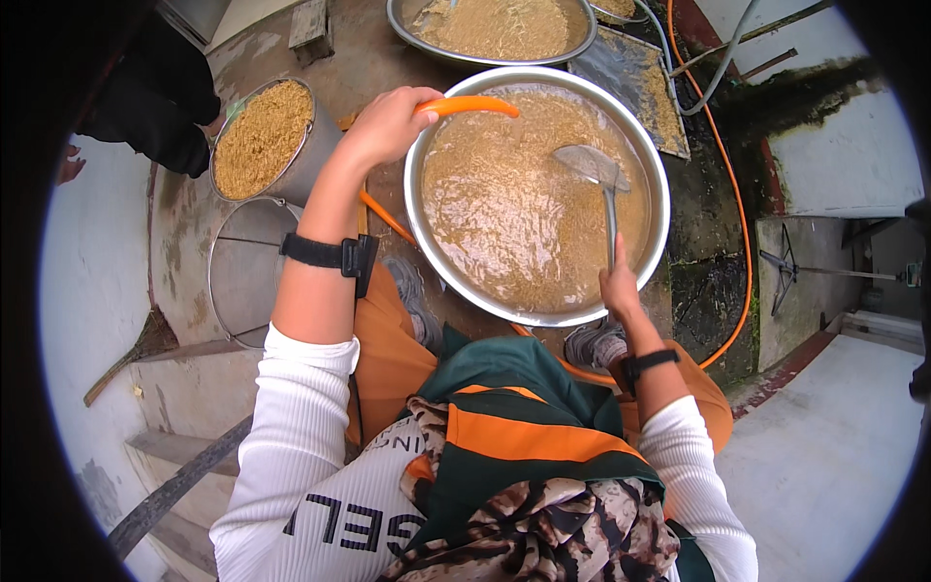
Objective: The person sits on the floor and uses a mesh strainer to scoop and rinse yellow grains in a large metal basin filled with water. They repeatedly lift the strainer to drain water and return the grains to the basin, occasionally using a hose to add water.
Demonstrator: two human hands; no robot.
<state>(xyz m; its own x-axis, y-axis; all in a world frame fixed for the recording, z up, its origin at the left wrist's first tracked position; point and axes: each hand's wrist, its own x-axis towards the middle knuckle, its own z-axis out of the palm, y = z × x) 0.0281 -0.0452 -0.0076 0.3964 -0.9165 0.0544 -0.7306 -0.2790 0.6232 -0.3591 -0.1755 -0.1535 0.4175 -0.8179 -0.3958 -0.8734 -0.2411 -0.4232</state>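
My left hand (396,124) grips an orange hose (473,106) near its end, which points over the left part of a wide round metal basin (658,196). Murky water with light brown grain (509,211) fills the basin. In my right hand (620,289), at the near right rim, is the handle of a metal skimmer ladle (593,166); its round head lies at the surface of the water. Whether water leaves the hose, I cannot tell.
Behind the basin stands a second metal basin (407,40) of grain. A full grain bucket (265,138) and an empty-looking wire-rimmed container (244,269) are at the left, near another person in dark clothes (156,87). Hose loops along the right; a broom (138,349) leans left.
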